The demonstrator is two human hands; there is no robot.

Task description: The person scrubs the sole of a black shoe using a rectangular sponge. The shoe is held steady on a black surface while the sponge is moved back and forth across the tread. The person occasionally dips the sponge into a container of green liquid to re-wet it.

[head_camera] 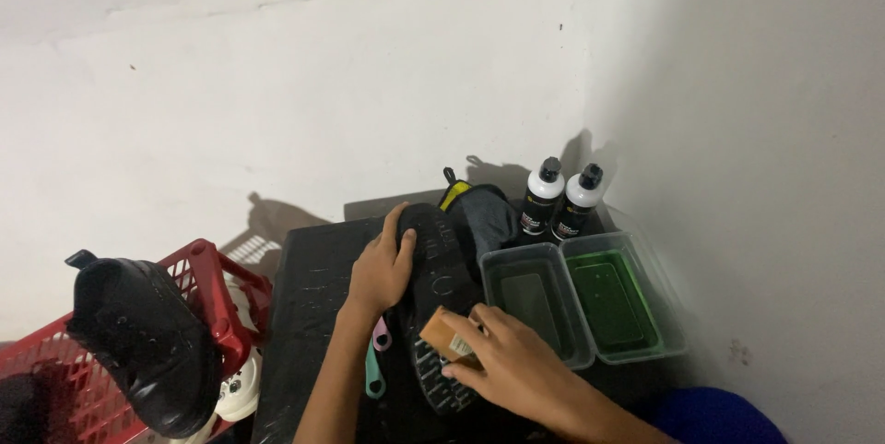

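A black shoe (441, 269) lies sole-up on a black stand (309, 315). My left hand (383, 269) presses on its upper end and holds it in place. My right hand (512, 366) grips a brown wooden brush (445, 333) that rests on the lower part of the sole. Under my left wrist lie a pink and a green handled tool (376, 361).
Two clear tubs stand to the right, one with dark liquid (535, 306), one with green liquid (622, 301). Behind them stand two white bottles with black caps (560, 200). A red crate (198, 273) at the left holds a black shoe (143, 343) and white ones. White walls rise close behind and to the right.
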